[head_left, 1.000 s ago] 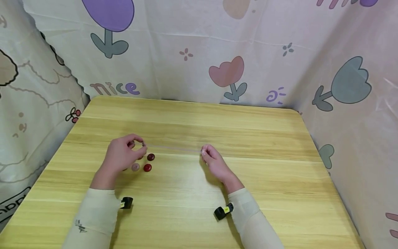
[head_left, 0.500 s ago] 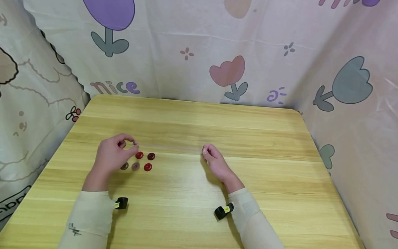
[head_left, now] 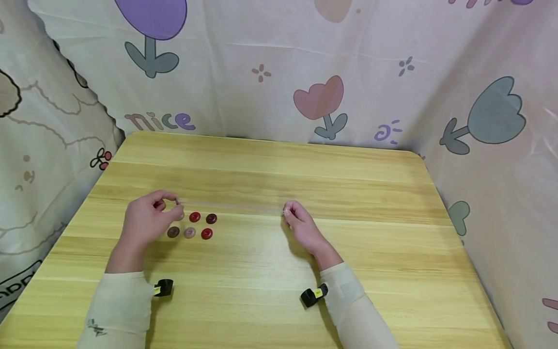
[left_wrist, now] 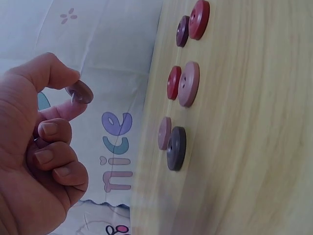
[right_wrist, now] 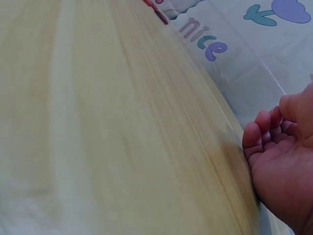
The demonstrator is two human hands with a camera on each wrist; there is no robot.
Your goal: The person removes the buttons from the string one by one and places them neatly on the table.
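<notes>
Between thumb and forefinger, my left hand pinches a brownish button above the table. A thin pale thread runs from that button across to my right hand. The right thumb and curled fingers pinch the thread's other end; whatever else they hold is hidden. Just right of and below the left hand lie several flat buttons, among them a red one, a dark red one, another red one, a pink one and a dark brown one.
Everything lies on a wood-grain table. A printed cloth hangs at the table's far edge and along both sides. A black wrist camera sits on the left sleeve, another black camera on the right one.
My left hand has moved left with the button, away from the right hand, so the stretch of thread is longer. Buttons it covered now show. The right hand has hardly moved.
</notes>
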